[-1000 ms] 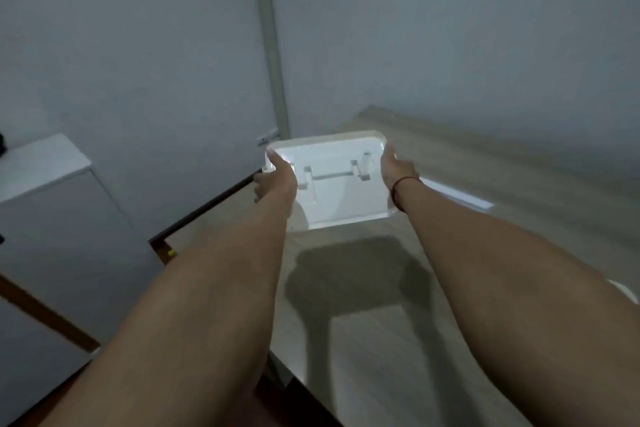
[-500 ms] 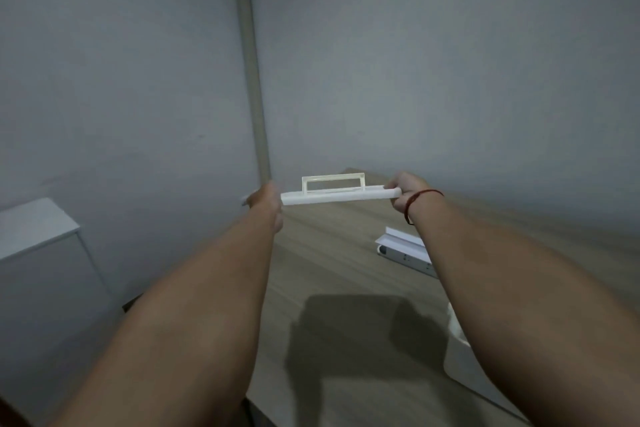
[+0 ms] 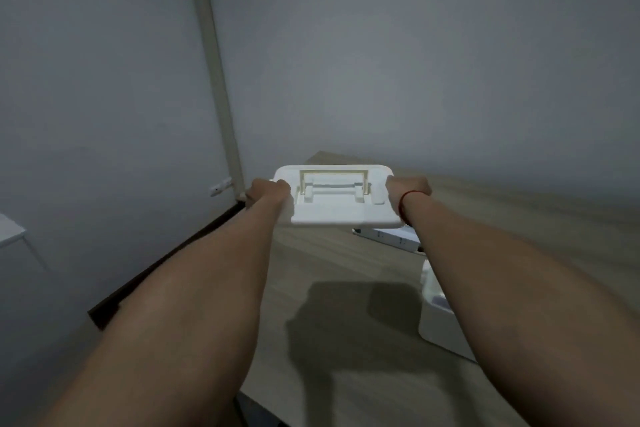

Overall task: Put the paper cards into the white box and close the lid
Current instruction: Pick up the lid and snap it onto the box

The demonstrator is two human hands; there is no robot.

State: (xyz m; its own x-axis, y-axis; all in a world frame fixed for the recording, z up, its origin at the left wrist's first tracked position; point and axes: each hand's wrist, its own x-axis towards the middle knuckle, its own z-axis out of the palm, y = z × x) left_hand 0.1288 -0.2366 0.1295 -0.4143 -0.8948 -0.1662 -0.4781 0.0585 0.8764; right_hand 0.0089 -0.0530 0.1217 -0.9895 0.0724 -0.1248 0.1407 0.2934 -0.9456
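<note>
Now the lid (image 3: 341, 204) tips top-face up w/ handle showing, vs edge-on half a sec ago. Left hand (image 3: 268, 192) & right hand (image 3: 408, 189) each clamp a short end. White box (image 3: 441, 319) sits below-right of right fingers, open; cards not visible. Looks ready for closing.

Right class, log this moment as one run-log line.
left hand: grips lid's left edge | right hand: grips right edge | lid: held above table, handle up | white box: open, partly hidden
</note>
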